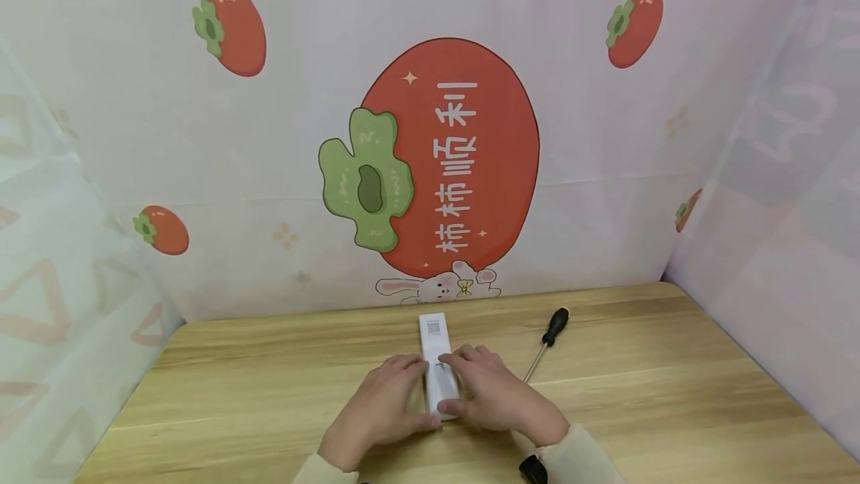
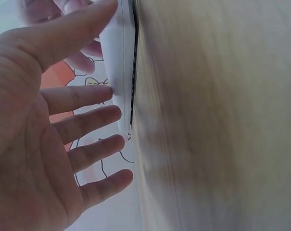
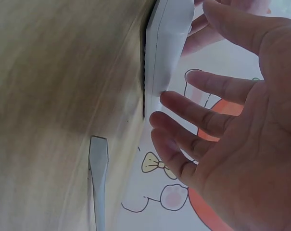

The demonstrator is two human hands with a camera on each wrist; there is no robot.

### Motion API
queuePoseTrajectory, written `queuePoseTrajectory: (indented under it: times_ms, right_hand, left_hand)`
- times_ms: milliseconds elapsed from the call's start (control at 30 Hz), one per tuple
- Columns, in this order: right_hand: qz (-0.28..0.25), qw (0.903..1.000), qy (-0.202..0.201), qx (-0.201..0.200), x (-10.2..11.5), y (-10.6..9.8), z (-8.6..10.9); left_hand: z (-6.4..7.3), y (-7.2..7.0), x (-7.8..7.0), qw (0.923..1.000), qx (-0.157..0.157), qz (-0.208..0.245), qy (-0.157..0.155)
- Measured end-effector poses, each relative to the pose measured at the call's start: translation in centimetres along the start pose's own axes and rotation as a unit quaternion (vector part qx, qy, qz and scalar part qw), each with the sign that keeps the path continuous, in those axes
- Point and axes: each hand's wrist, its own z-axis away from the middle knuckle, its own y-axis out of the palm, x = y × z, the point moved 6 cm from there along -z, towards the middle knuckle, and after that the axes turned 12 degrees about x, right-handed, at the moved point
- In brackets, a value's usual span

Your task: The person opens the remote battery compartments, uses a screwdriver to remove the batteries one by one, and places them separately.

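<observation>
A long slim white plastic device, shaped like a remote control lying face down, rests on the wooden table with a printed code label near its far end. My left hand is along its left side, fingers fairly straight and spread; the thumb reaches its near end and the index fingertip touches its side. From the right, my right hand lays its thumb on the near end and a fingertip on the top, near a small dark mark. In the right wrist view, the device meets a fingertip of loosely bent fingers.
To the right of the device lies a flat-blade screwdriver with a black handle, its shaft pointing toward my right hand. A white cloth backdrop printed with persimmons and a rabbit stands behind the table. More printed cloth hangs at both sides.
</observation>
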Motion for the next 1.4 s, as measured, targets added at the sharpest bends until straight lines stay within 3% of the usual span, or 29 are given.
queuePoseTrajectory:
  times_ms: [367, 700, 1400]
  right_hand:
    - [-0.01, 0.9999, -0.007, 0.007, -0.1, 0.6, -0.4]
    - [-0.01, 0.9999, -0.013, -0.002, -0.2, 0.8, -0.5]
    - [-0.035, 0.9991, -0.013, 0.021, -0.6, 1.0, -0.6]
  left_hand:
    - [-0.1, 0.2, -0.1, 1.0, -0.002, -0.005, -0.007]
    - [0.0, 0.0, -0.4, 0.9995, -0.024, -0.014, 0.015]
    - [-0.1, 0.1, -0.5, 1.0, -0.003, -0.003, 0.008]
